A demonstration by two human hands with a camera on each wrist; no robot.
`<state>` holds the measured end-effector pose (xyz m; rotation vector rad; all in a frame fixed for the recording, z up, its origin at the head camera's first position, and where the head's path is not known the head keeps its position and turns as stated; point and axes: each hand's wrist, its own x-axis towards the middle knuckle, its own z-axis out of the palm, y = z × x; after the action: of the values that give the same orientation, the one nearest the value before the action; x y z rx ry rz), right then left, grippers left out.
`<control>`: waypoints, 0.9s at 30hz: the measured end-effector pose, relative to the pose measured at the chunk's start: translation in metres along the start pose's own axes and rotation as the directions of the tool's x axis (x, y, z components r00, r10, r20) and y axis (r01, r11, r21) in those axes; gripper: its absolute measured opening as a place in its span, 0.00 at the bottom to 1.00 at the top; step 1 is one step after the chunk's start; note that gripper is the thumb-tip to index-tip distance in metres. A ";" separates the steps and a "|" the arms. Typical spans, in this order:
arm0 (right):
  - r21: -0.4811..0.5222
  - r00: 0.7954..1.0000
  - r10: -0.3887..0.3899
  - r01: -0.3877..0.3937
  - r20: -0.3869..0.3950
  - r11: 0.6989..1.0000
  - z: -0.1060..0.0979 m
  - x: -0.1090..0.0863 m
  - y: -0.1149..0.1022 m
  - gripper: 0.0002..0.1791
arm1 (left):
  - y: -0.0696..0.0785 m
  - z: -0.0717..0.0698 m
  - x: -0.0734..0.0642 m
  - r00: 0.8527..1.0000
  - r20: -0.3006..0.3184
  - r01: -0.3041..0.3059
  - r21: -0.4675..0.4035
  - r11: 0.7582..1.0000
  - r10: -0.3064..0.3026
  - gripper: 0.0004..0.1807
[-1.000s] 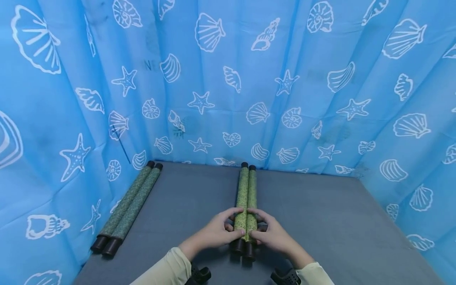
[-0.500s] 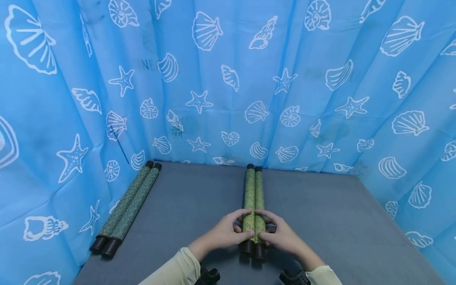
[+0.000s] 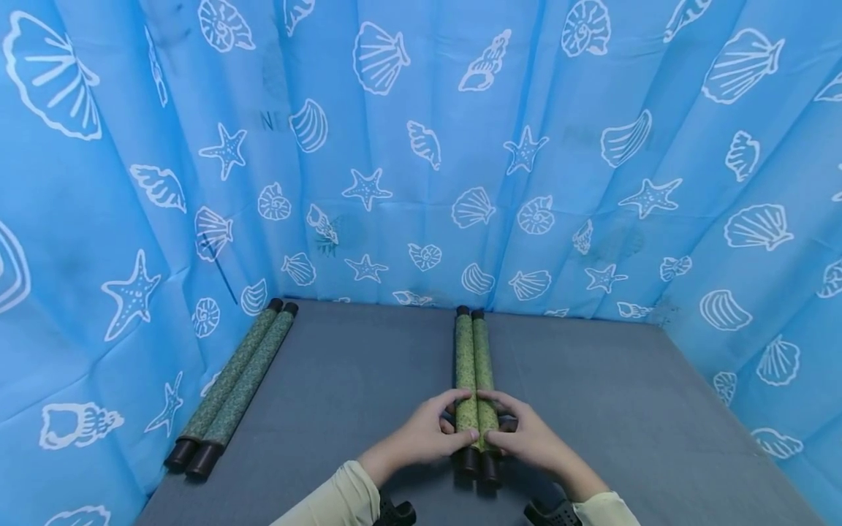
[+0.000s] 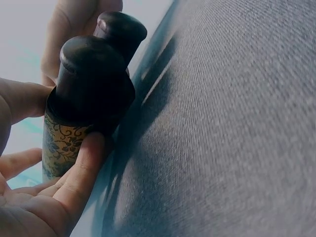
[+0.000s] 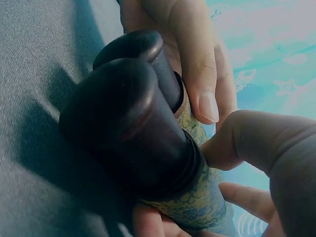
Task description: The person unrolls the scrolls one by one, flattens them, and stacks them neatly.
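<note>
Yellow-green patterned fabric covers two dark-ended rolls held side by side in your hands, the left roll (image 3: 465, 358) and the right roll (image 3: 483, 358) reaching toward the middle of the far edge of the gray table (image 3: 368, 372). Your left hand (image 3: 426, 432) curls thumb and fingers around the left roll near its close end, spread only to its width, and your right hand (image 3: 529, 438) grips the right roll likewise. Two darker green rolls (image 3: 238, 380) lie along the table's left edge, the far ends by the far left corner.
</note>
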<state>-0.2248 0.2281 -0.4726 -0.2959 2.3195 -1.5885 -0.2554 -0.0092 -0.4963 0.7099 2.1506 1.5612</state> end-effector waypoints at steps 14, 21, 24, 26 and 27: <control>-0.038 1.000 -0.020 0.020 0.008 0.999 -0.006 0.003 0.003 0.37 | -0.005 0.001 0.005 1.000 -0.008 0.006 -0.019 1.000 -0.006 0.33; -0.052 1.000 -0.023 0.023 0.004 0.998 -0.007 0.003 0.003 0.34 | -0.005 0.001 0.006 1.000 -0.005 0.001 -0.008 1.000 -0.001 0.33; -0.048 1.000 -0.021 0.021 0.004 0.999 -0.007 0.003 0.003 0.34 | -0.005 0.001 0.007 1.000 -0.005 0.010 -0.004 1.000 -0.010 0.33; -0.050 1.000 -0.022 0.022 0.002 0.998 -0.007 0.002 0.003 0.34 | -0.004 0.001 0.007 1.000 -0.002 0.019 -0.005 1.000 -0.019 0.32; -0.054 1.000 -0.022 0.022 0.000 0.998 -0.007 0.002 0.003 0.34 | -0.004 0.001 0.007 1.000 0.000 0.023 -0.003 1.000 -0.023 0.32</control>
<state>-0.2291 0.2347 -0.4737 -0.3348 2.3709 -1.5385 -0.2611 -0.0056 -0.5001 0.6813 2.1488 1.5524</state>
